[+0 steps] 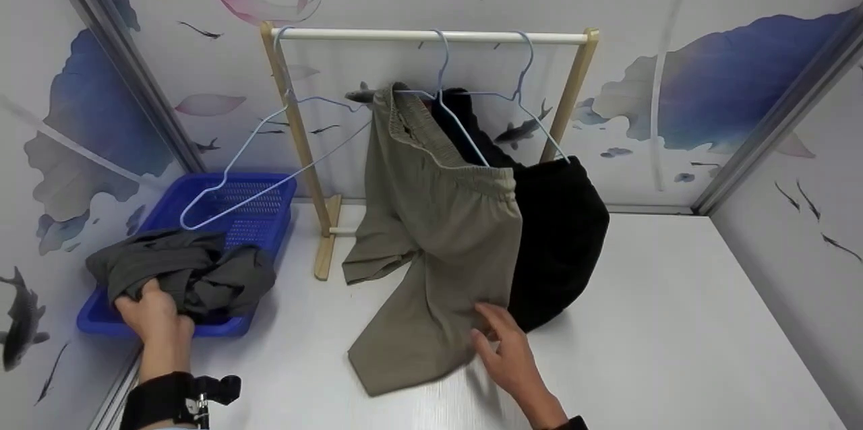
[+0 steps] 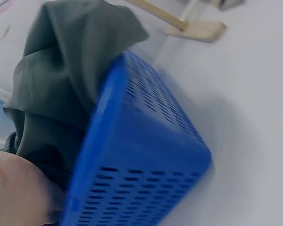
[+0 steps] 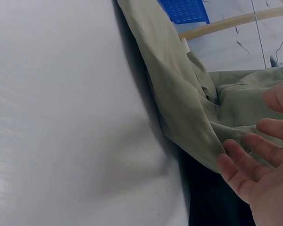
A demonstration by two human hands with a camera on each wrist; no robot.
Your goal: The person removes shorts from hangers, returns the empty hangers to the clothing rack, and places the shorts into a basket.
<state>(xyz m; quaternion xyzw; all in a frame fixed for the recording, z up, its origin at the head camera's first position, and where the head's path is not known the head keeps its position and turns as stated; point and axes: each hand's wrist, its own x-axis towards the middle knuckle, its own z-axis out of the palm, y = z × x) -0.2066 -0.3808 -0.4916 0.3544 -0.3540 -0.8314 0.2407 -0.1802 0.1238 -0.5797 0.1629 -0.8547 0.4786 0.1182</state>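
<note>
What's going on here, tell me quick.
A person is working with clothes at a small wooden rack. The left hand grips a dark grey garment heaped in the blue basket. The right hand, fingers straight, rests by the lower edge of the khaki shorts that hang on a hanger and trail onto the white table. A black garment hangs behind them. An empty hanger hangs at the rack's left end.

A blue plastic basket (image 1: 259,214) holding a crumpled grey garment (image 1: 182,268) is sitting at the white counter's (image 1: 674,349) left; right of it, a wooden clothes rack (image 1: 431,36) is carrying khaki shorts (image 1: 438,241) before black shorts (image 1: 563,228).
</note>
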